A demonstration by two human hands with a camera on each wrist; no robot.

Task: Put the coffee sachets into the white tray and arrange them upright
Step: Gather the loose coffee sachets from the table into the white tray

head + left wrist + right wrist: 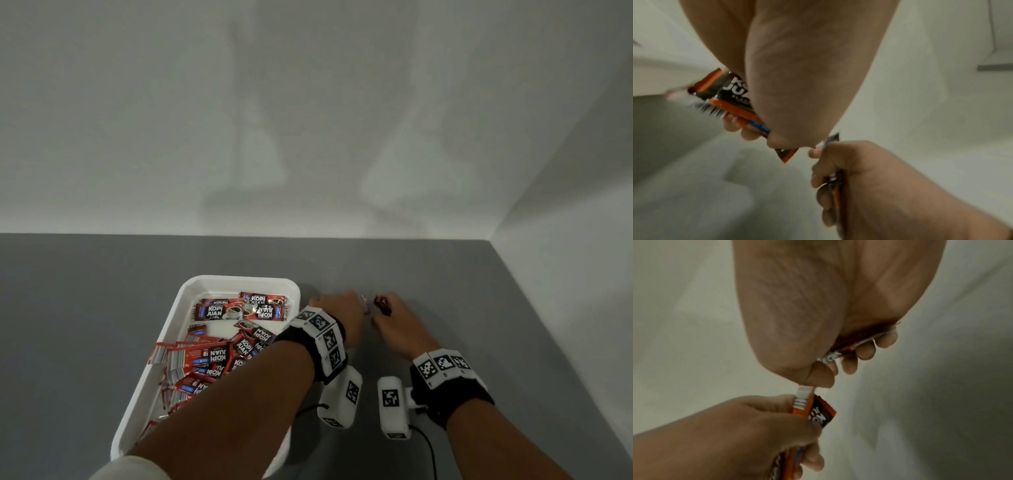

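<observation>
A white tray [239,279] sits on the grey table and holds several red-and-black coffee sachets [219,311] lying flat, with a loose heap [205,363] nearer me. Just right of the tray, both hands hover close together over the table. My left hand [346,305] grips a small bunch of sachets [729,100] between thumb and fingers. My right hand [390,315] grips another bunch [836,353] edge-on. The two bunches almost touch end to end. My left forearm hides the tray's near right part.
The grey table [102,308] runs to a white back wall and a white right wall [565,240] that meet in a corner. White wrist cameras [394,407] and a black cable [430,448] hang below my wrists.
</observation>
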